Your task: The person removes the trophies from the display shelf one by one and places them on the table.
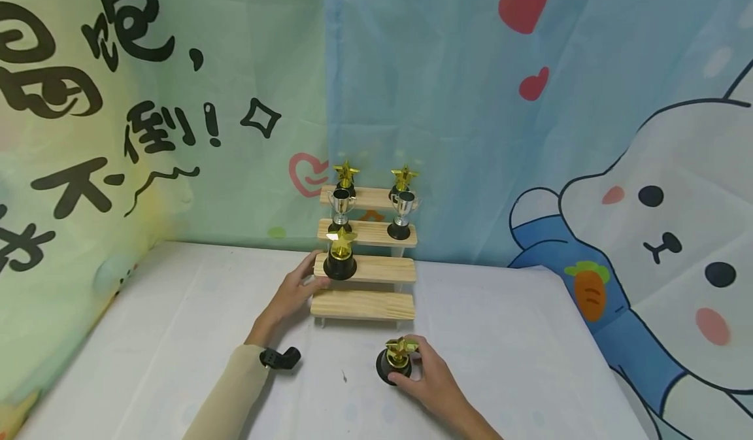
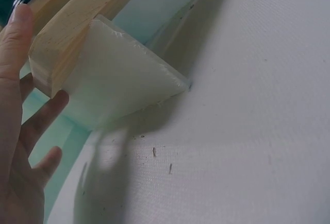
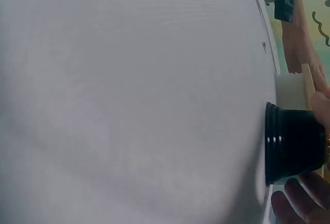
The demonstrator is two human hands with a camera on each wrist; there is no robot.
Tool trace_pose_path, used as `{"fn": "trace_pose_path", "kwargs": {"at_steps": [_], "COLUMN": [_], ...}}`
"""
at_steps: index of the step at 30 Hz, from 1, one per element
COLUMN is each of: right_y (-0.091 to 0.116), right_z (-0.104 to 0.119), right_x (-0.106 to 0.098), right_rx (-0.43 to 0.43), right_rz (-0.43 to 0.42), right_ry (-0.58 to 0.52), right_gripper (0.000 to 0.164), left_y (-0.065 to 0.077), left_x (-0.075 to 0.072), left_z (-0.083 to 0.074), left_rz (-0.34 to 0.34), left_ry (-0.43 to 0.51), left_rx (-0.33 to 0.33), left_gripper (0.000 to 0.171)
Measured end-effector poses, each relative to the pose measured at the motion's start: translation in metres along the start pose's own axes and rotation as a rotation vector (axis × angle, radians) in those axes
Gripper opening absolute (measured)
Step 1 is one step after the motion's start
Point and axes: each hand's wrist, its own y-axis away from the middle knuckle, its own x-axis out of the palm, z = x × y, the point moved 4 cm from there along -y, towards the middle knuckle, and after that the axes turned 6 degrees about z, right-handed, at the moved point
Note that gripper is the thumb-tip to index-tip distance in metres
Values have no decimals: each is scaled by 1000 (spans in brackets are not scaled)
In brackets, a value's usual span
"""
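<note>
My right hand [image 1: 434,378] grips a gold star trophy [image 1: 398,360] standing on the white table in front of the wooden stepped shelf [image 1: 365,306]. Its black base [image 3: 294,141] shows between thumb and fingers in the right wrist view. My left hand [image 1: 294,293] is at the shelf's left end, fingers spread and fairly straight, beside the board [image 2: 62,38] in the left wrist view. Another gold star trophy [image 1: 340,257] stands at the left of the second step from the bottom; the left thumb is close to its base, contact unclear.
Two silver cup trophies [image 1: 402,214] stand on the third step up, one at each end. Two gold star trophies [image 1: 346,175] stand likewise on the top step. A printed cloth backdrop [image 1: 459,133] hangs behind the table [image 1: 500,335].
</note>
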Motion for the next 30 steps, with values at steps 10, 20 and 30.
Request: {"fn": "trace_pose_path", "kwargs": {"at_steps": [10, 20, 30], "right_y": [4, -33, -100], "right_z": [19, 60, 93], "right_x": [-31, -82, -84], "right_rx": [1, -187, -126], "right_rz": [-143, -154, 43], "right_ry": [-35, -45, -177], "right_gripper": [52, 36, 49], "left_y": [1, -1, -1], "left_x": [1, -1, 2], "left_z": [2, 2, 0], "left_rz": [-3, -5, -8], "left_ry": [20, 17, 21], "left_rx": [3, 9, 12], "left_gripper": [72, 73, 71]}}
